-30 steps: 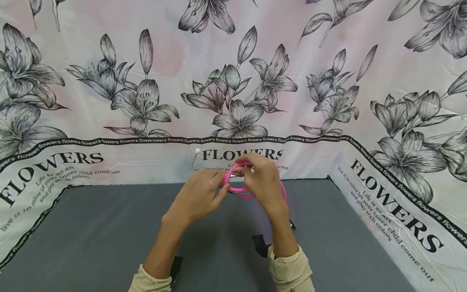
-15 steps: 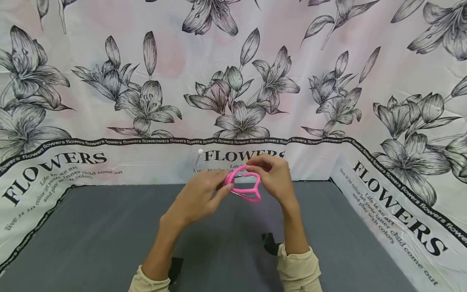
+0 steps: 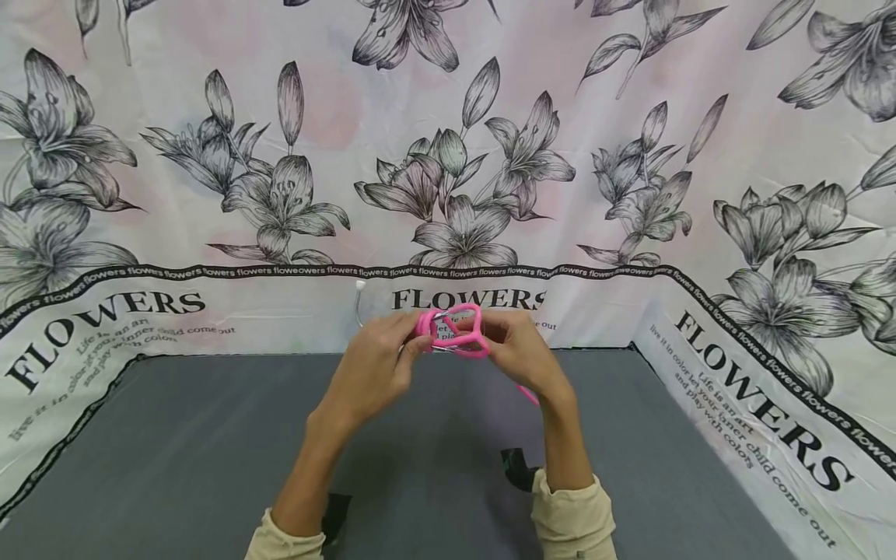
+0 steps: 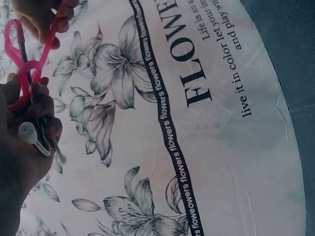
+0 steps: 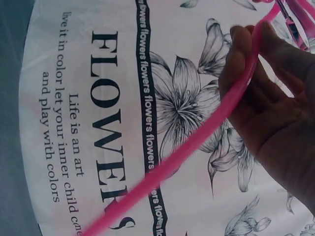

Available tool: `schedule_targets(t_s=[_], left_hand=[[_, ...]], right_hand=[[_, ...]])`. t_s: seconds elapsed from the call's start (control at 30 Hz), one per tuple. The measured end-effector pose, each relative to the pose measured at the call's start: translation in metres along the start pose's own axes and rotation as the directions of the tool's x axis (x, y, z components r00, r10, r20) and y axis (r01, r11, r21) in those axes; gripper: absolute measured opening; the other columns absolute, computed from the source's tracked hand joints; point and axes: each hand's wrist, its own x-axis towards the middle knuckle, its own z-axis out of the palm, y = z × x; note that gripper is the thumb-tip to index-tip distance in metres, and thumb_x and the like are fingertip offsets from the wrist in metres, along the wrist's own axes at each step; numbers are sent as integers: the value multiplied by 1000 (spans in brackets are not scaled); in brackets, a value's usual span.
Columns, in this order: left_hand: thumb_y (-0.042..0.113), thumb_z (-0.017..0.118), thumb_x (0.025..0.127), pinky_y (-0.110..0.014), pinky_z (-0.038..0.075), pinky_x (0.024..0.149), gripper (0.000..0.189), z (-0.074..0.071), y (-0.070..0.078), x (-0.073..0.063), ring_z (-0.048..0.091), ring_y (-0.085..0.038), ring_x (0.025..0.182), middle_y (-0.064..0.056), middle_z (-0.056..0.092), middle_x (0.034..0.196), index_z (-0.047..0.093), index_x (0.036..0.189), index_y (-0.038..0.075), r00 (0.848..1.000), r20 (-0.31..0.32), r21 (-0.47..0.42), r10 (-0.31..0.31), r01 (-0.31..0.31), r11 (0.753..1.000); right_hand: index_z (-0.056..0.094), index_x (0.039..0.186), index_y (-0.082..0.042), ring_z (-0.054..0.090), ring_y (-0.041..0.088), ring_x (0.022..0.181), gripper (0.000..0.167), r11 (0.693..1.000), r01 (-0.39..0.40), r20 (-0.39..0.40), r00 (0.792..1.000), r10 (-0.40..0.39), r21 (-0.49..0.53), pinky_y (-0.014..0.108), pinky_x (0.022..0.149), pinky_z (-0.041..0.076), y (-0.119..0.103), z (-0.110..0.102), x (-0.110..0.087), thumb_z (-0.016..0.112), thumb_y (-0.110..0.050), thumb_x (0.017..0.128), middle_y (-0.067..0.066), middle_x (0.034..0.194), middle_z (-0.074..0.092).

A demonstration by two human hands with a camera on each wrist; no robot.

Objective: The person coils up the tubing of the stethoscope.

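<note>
A stethoscope with pink tubing (image 3: 463, 340) is held up in front of me, its tube wound into a loop between my hands. My left hand (image 3: 371, 365) grips the bundled tubing and the metal ear tubes at the loop's left end. A white ear tip (image 4: 28, 132) on a bent metal tube sticks out behind that hand in the left wrist view. My right hand (image 3: 526, 351) pinches the tubing at the loop's right side. From its fingers a free length of pink tube (image 5: 167, 169) hangs down in the right wrist view. The chest piece is hidden.
A grey tabletop (image 3: 210, 443) lies below my hands. Two dark patches, a left one (image 3: 337, 515) and a right one (image 3: 518, 470), show near my forearms. A flower-printed cloth (image 3: 392, 163) covers the back and both sides.
The right hand went out to the right, then came back in toward the left hand, drawing the tubing around the bundle. The loop has risen and turned slightly; the left hand keeps its grip.
</note>
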Motion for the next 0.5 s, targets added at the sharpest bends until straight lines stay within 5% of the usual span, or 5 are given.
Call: schedule_targets(t_s=[0.13, 0.5], left_hand=[[20, 67, 102, -31, 44, 70, 17, 3, -1, 1, 49, -16, 72, -3, 60, 80, 70, 104, 4, 997, -73, 0, -17, 17, 1000], [16, 68, 101, -33, 43, 67, 18, 5, -1, 3, 49, -18, 69, -7, 62, 78, 71, 108, 0, 973, -216, -10, -79, 78, 997]], right_hand=[[73, 118, 8, 77, 43, 88, 25, 998, -36, 125, 992, 30, 47, 29, 77, 64, -4, 5, 0, 73, 2, 94, 25, 100, 78], [73, 117, 4, 78, 29, 90, 24, 997, -53, 215, 976, 40, 54, 30, 80, 63, -11, 10, 2, 74, -6, 96, 22, 103, 78]])
